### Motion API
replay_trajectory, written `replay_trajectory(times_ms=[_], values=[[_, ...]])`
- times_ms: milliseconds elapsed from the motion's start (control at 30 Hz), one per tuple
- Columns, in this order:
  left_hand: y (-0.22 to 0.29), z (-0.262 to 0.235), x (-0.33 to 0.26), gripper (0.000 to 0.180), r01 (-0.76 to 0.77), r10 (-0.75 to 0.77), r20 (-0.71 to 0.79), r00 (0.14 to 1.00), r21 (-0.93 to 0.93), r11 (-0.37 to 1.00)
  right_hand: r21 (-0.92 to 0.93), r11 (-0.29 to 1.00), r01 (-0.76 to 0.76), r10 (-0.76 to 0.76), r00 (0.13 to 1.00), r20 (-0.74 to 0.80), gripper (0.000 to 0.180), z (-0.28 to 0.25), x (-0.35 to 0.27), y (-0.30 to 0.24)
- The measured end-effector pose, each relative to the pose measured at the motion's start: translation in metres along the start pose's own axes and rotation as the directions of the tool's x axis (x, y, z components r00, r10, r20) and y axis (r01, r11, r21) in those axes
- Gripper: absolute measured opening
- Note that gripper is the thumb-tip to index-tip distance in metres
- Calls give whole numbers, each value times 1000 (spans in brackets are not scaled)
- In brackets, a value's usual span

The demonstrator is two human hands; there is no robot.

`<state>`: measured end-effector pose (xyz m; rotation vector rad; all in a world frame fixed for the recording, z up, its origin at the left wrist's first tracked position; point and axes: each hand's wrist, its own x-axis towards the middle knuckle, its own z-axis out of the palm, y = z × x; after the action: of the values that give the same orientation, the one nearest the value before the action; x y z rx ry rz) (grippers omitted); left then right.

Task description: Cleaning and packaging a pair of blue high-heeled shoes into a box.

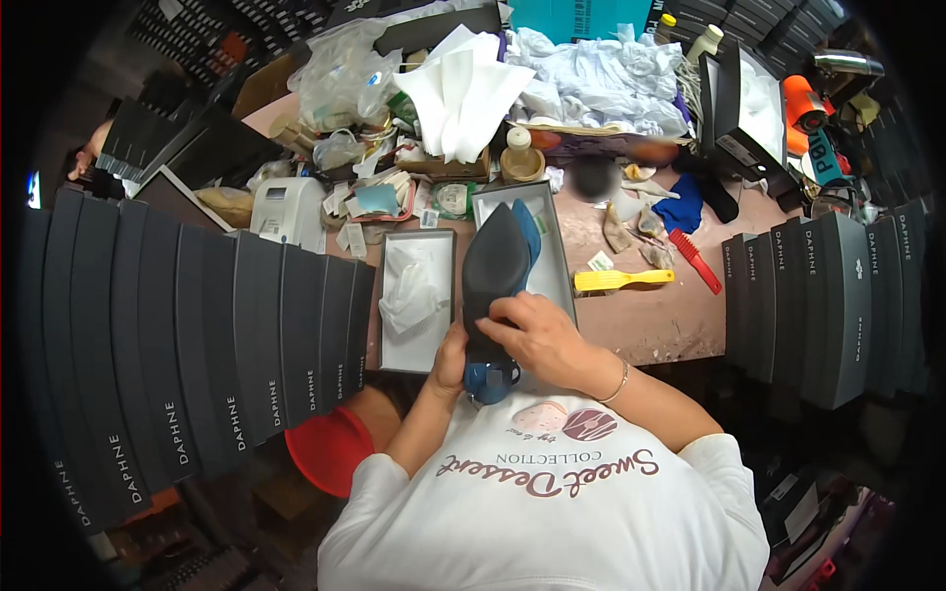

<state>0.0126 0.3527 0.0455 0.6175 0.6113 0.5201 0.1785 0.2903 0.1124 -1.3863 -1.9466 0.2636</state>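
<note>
A blue pointed-toe shoe [530,236] is held in front of my chest, its black sole [495,258] turned up and its toe pointing away from me. My left hand [450,357] grips its left side toward the heel end. Curled fingers of my right hand [537,335] press against the sole near its middle; whatever they pinch, if anything, is hidden. Beyond and partly under the shoe lies an open grey shoebox part [557,266]. To its left is another shallow grey box part [443,340], with crumpled white tissue paper [409,295] inside.
Tall rows of dark shoeboxes flank me at the left [207,335] and right [803,305]. A yellow brush [623,281] and a red brush [696,262] lie right of the shoe. White paper sheets [463,94], a white device [287,212] and a bottle [519,153] stand farther back.
</note>
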Motion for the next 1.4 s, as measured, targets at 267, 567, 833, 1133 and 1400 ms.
replay_trajectory(times_ms=[267,567,833,1133,1400], values=[[25,1,22,55,-134,123,-104,987,-113,984,25,983,-182,167,939,302,30,-22,-53,45],[29,10,21,57,-298,281,-293,914,-14,955,-32,996,87,-82,988,134,35,4,-14,6],[40,23,19,39,-278,281,-9,960,120,953,231,876,-423,468,861,-197,35,-47,-48,60],[14,35,24,30,-75,-29,194,981,503,861,38,984,-174,178,953,-244,31,-46,-17,17],[-3,41,16,19,-31,-73,146,987,607,794,-166,915,-368,281,876,-391,17,-39,20,57]])
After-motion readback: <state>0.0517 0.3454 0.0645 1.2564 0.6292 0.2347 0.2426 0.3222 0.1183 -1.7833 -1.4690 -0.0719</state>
